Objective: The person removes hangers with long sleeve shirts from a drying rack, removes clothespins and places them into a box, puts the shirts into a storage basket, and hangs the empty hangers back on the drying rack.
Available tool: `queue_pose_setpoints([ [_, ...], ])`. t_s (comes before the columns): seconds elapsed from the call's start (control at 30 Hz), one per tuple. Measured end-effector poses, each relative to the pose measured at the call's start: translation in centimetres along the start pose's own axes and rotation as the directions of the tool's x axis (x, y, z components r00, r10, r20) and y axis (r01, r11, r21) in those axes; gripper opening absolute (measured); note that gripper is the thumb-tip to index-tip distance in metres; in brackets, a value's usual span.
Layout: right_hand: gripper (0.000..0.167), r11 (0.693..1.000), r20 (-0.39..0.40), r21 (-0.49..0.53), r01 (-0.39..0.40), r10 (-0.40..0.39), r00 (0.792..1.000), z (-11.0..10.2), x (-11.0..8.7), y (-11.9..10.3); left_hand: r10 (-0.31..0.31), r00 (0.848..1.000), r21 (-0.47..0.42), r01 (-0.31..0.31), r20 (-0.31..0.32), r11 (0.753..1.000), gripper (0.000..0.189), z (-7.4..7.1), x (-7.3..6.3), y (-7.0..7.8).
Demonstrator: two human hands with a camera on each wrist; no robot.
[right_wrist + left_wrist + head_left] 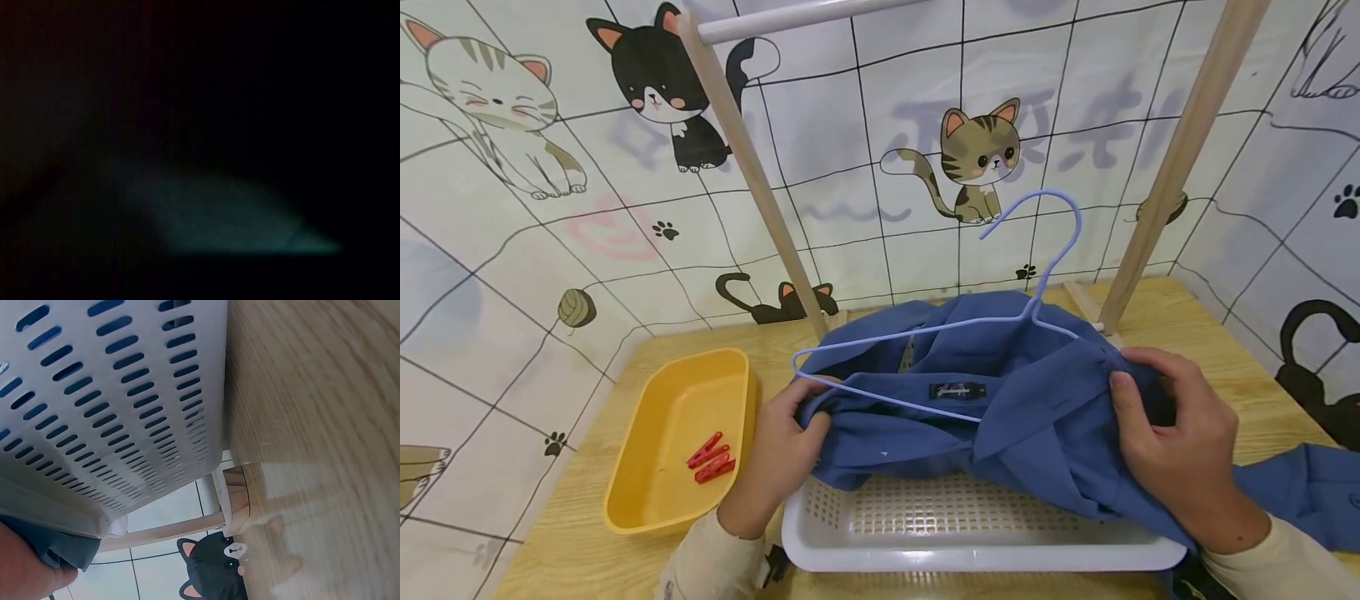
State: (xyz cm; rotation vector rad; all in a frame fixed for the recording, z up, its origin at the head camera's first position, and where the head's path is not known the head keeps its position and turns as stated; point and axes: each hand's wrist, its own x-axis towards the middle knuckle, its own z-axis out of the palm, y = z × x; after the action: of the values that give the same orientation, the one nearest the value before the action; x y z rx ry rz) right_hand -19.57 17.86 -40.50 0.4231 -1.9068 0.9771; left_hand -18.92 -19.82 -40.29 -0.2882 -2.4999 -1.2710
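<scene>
A blue collared garment (pixel 1045 425) with a dark neck label (pixel 957 391) is bunched above the white perforated basket (pixel 985 557). My left hand (pixel 778 454) pinches its left side between thumb and fingers, close to the end of a light purple hanger (pixel 917 328). The hanger's left end sticks out of the neck opening, its hook rises above, and its right arm goes into the cloth. On the other side, my right hand (pixel 1187 437) grips the garment near the right shoulder. In the left wrist view, cloth (pixel 56 540) shows at the left fingers. The right wrist view is almost black.
A yellow tray (pixel 681 383) with several red clothespins (pixel 715 468) stands left on the wooden table (pixel 572 492). Behind the garment rises a rack with wooden posts (pixel 752 167) and a white top bar (pixel 805 15). A blue sleeve (pixel 1300 492) lies at the right.
</scene>
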Motion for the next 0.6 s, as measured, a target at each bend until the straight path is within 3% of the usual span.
queue_pose_setpoints([
  [0.2, 0.047, 1.0, 0.008, 0.002, 0.006, -0.006, 1.0, -0.01, -0.08, 0.01, 0.059, 0.998, 0.007, -0.059, 0.006, 0.998, 0.034, 0.03, -0.15, -0.03],
  [0.6, 0.053, 0.999, -0.004, 0.035, 0.041, -0.041, 0.999, 0.02, -0.14, 0.18, 0.051, 0.998, -0.015, -0.051, 0.026, 0.999, 0.031, 0.05, -0.11, -0.23],
])
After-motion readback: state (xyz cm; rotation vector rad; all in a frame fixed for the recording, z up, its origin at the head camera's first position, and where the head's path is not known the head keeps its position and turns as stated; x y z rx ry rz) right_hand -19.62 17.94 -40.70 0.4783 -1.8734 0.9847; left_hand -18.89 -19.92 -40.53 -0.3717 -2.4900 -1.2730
